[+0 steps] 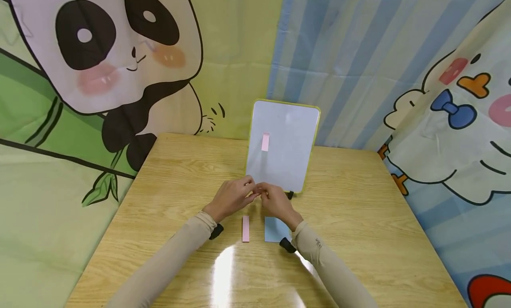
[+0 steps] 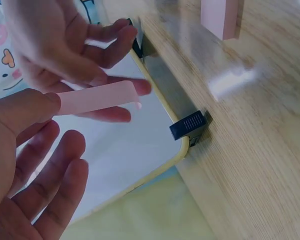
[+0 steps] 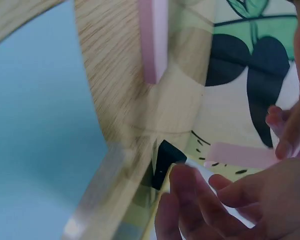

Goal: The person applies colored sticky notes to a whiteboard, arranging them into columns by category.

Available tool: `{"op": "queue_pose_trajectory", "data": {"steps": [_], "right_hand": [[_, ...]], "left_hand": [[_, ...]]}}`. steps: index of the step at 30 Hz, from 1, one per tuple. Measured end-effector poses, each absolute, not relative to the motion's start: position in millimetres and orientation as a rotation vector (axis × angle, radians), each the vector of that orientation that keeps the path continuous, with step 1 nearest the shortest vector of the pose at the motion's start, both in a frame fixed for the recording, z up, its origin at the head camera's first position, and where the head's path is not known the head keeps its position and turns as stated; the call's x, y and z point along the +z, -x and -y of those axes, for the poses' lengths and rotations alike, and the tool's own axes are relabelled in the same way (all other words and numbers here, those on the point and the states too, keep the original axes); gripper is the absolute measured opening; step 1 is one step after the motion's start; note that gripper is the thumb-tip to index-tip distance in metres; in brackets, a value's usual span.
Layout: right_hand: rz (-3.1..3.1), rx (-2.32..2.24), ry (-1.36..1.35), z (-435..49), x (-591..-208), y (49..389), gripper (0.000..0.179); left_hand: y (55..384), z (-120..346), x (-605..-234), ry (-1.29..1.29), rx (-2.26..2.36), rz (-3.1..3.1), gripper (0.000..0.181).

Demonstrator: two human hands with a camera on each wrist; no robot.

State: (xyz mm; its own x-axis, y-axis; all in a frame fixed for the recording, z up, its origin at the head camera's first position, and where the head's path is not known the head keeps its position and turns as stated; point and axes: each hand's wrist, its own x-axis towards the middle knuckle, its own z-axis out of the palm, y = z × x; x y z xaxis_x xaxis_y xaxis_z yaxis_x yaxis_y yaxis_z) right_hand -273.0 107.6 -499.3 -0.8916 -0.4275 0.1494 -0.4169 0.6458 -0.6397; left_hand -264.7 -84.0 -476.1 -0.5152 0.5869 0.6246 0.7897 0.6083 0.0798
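In front of the white board [image 1: 289, 141], the left hand [image 1: 231, 198] pinches one end of a pink strip [image 2: 97, 98]. The right hand [image 1: 278, 204] is just beside it — fingers loosely bent, holding nothing. Farther out from the board lie a pink block [image 1: 245, 229] and a blue square [image 1: 275, 230] — and a pink paper [image 1: 265, 142] is on the board.

Head camera faces forward and down; closer wrist views share the held pink strip [image 2: 96, 98].
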Motion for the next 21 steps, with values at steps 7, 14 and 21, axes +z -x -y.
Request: {"op": "queue_pose_trajectory", "data": {"steps": [7,14,21], "right_hand": [[-2.372,-1.504,0.429,-117,-501,283,0.025],[-2.498,-1.44,0.54,-118,-498,286,0.017],[-2.718,-1.369,0.563,-116,-493,294,0.01]], "left_hand": [[267,82,-475,1.148,-0.462,2.27,0.013],[269,81,-476,1.198,-0.431,2.235,0.013],[273,77,-483,1.218,-0.418,2.21,0.014]]}}
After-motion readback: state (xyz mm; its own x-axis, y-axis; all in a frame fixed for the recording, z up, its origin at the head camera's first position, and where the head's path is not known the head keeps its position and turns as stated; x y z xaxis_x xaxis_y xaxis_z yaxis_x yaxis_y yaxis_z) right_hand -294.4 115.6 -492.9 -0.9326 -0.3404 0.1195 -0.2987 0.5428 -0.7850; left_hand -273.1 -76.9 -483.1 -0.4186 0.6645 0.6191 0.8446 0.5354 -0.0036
